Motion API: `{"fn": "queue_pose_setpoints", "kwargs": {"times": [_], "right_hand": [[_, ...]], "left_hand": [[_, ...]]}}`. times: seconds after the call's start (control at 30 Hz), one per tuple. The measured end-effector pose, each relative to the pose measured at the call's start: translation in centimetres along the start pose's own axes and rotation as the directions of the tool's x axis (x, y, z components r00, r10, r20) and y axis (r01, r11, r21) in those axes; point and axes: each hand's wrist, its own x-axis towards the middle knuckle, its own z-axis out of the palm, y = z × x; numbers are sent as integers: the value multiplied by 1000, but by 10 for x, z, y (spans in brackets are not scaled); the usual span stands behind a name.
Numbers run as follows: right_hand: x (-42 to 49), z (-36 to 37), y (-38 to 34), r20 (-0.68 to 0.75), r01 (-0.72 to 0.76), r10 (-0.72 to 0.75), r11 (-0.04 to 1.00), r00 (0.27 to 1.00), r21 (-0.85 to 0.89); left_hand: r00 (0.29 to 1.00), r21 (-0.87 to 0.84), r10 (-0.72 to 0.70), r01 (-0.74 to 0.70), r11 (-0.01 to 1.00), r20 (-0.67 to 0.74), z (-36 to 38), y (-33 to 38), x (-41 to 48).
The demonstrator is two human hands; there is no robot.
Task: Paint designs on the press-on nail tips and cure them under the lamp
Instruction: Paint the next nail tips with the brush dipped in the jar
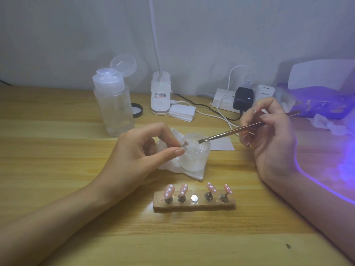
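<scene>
The left hand (pixel 138 150) is arched with its back upward. Thumb and forefinger meet to pinch a small nail stand (pixel 183 145), and the other fingers (pixel 151 145) curl beneath (partly hidden). Its forearm runs in from the lower left. The right hand (pixel 269 135) grips a brush (pixel 236 130) like a pen, fingers curled, with its forearm entering from the lower right.

Little lettering is showing.
A white charger (pixel 265 92) is bearing a blurred grey word, perhaps PISEN; the sticker (pixel 160 95) on the lamp base (pixel 159 109) is showing unreadable red print.
</scene>
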Motion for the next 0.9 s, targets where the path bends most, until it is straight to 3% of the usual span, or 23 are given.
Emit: {"fn": "queue_pose_setpoints", "kwargs": {"times": [0.27,0.43,0.63,0.9], "right_hand": [[5,-8,-1,-104,-22,29,998,994,66],[6,-8,0,-89,-84,107,970,990,228],[-1,6,6,8,-215,215,974,977,68],[-2,7,5,29,-244,243,968,970,56]], "left_hand": [[1000,-2,-19,19,1000,-13,0,0,0],[1000,0,-21,21,1000,-11,0,0,0],[1000,13,-9,9,1000,-11,0,0,0],[1000,42,-3,3,999,-13,1,2,1]]}}
